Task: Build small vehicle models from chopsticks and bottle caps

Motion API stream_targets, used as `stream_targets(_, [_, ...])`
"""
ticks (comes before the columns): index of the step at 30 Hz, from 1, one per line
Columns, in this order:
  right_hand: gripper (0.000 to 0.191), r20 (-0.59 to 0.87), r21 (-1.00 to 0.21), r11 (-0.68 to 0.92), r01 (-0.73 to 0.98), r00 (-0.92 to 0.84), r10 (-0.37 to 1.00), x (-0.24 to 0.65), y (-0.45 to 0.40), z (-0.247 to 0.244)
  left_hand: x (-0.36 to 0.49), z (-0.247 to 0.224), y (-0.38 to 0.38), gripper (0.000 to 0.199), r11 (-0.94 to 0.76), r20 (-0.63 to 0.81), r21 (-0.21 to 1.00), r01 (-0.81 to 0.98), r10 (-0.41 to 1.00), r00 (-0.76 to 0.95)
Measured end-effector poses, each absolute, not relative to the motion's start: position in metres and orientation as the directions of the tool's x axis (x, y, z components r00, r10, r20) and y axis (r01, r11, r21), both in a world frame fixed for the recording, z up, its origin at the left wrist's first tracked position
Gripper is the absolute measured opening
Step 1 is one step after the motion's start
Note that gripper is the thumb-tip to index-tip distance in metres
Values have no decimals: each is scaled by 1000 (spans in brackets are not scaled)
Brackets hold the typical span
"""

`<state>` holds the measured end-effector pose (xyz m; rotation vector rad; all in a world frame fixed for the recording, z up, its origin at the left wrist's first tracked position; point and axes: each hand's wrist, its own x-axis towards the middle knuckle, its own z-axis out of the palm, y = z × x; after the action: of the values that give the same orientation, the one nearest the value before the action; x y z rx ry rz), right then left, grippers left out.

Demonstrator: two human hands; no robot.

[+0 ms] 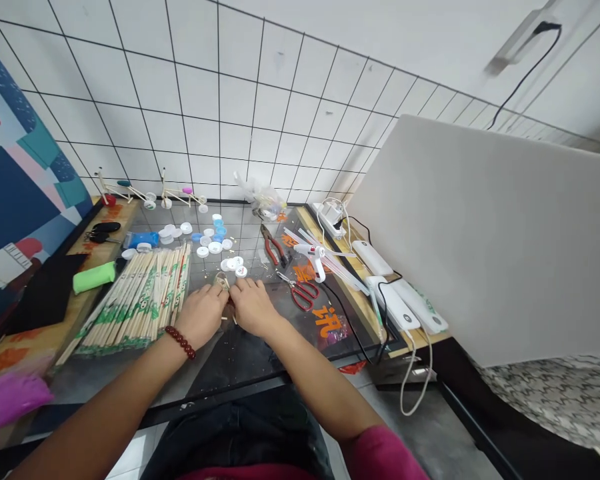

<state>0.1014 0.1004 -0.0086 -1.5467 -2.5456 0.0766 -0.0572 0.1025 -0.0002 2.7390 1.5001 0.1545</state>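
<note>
My left hand and my right hand meet over the dark glass tabletop, fingers curled inward and close together. What they pinch is mostly hidden. A small pale ring-shaped piece shows just beyond the fingertips, and short stick ends stick out below them. White bottle caps lie right in front of my hands. To the left is a plastic pack of wooden chopsticks. Scissors with red handles and red-handled pliers rest to the right.
A white glue gun lies among clear glue sticks, its black cord running to the front edge. Power strips line the right side. Small stick-and-cap models stand at the back left. Green and purple packets lie left.
</note>
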Motion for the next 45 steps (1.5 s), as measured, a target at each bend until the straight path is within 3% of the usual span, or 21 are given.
stream_targets(3, [18,190,-232,461,856,-425,885,102,102,-12,-59,-2,103,30,-470,88,190,862,883,461])
stream_targets(6, [19,319,-497,464,733,-344,883,102,105,-13,-62,-4,105,23,-348,107,534,770,932,347])
stream_targets(9, [19,363,-747,420,515,-213,907,103,110,-14,-63,-5,107,19,-153,48,896,417,967,252])
stream_targets(11, [20,325,-847,341,408,-110,939,104,112,-15,-61,-4,108,24,-1,-34,989,151,973,228])
stream_targets(14, [23,293,-880,294,373,-59,954,105,113,-14,-59,-2,108,33,111,-96,992,-54,969,228])
stream_targets(19, [18,404,-801,435,411,-166,900,106,112,-14,-56,-1,106,33,129,-103,985,-116,973,206])
stream_targets(23, [12,498,-793,477,380,-47,866,113,121,-21,-59,0,109,35,99,-92,967,-234,995,39])
stream_targets(26, [11,524,-747,455,484,7,852,124,126,-22,-62,3,113,37,89,-126,919,-385,989,-72])
stream_targets(29, [13,551,-639,444,629,-29,834,142,122,-16,-63,7,117,39,116,-175,868,-483,981,-79])
stream_targets(32, [12,576,-645,319,694,168,800,172,113,-10,-64,11,117,35,134,-207,841,-524,975,-82])
stream_targets(34, [18,543,-732,154,663,433,720,197,112,-7,-65,13,117,30,121,-211,823,-555,972,-102])
stream_targets(36, [30,505,-734,-3,679,548,667,221,115,-6,-66,14,118,26,103,-211,804,-585,970,-120])
stream_targets(40, [58,364,-656,-222,722,560,745,250,131,-3,-68,15,118,26,120,-216,801,-586,972,-97])
stream_targets(45, [52,276,-549,-380,745,590,758,256,138,-4,-67,13,119,27,122,-221,826,-551,968,-118])
